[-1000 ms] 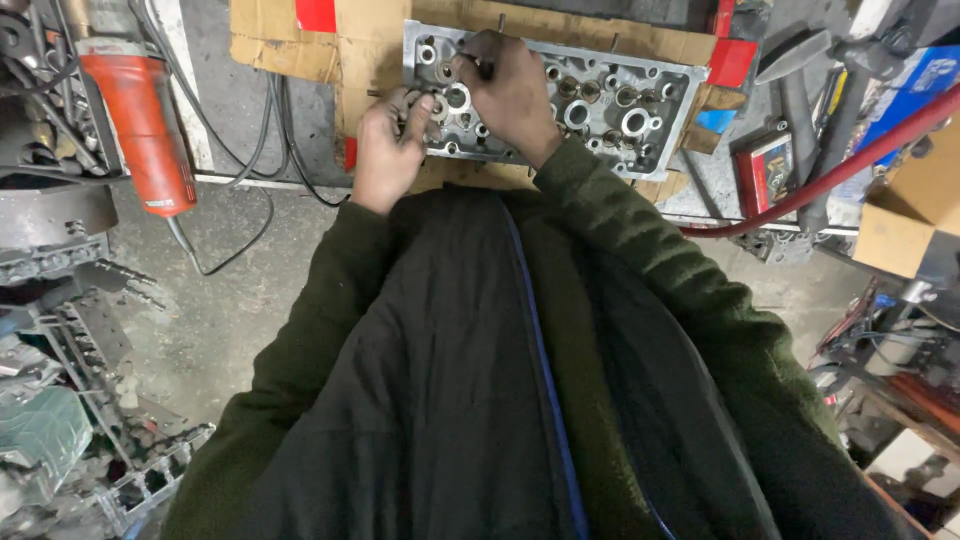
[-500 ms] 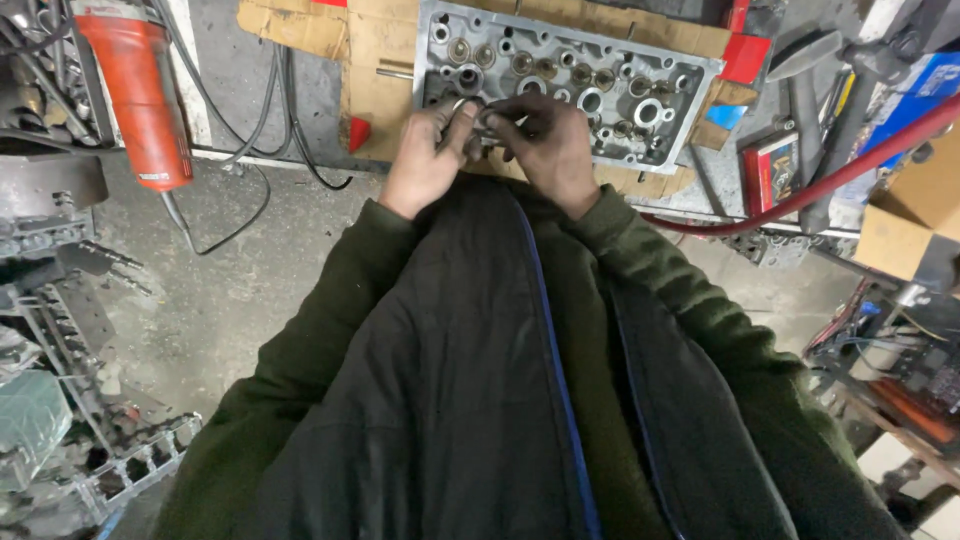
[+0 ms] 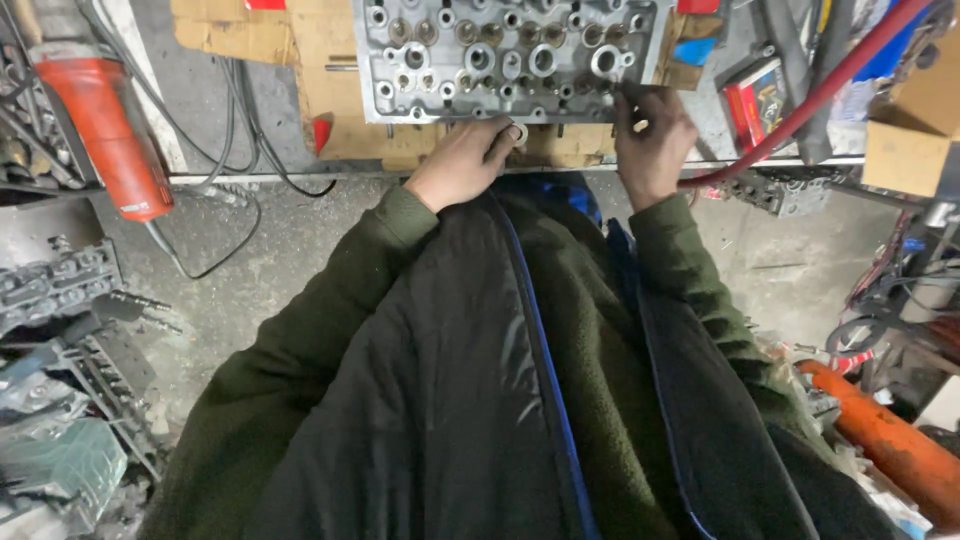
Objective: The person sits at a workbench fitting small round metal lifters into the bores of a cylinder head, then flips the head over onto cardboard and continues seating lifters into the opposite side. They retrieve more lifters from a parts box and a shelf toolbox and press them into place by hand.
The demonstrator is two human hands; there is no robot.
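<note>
Pinching small metal ring (image 3: 518, 133) in left hand (image 3: 462, 160) grip | right hand (image 3: 652, 140) fingers spread on cylinder head (image 3: 510, 55) edge | head looks heavy, rigid; lift by ends

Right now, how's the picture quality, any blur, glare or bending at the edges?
Head view: dim, flat workshop light, no harsh glare; the metal cylinder head reads fairly sharp, the left hand and right hand slightly soft; wide-angle lens bends the edges; the dark jacket loses detail in shadow.
</note>
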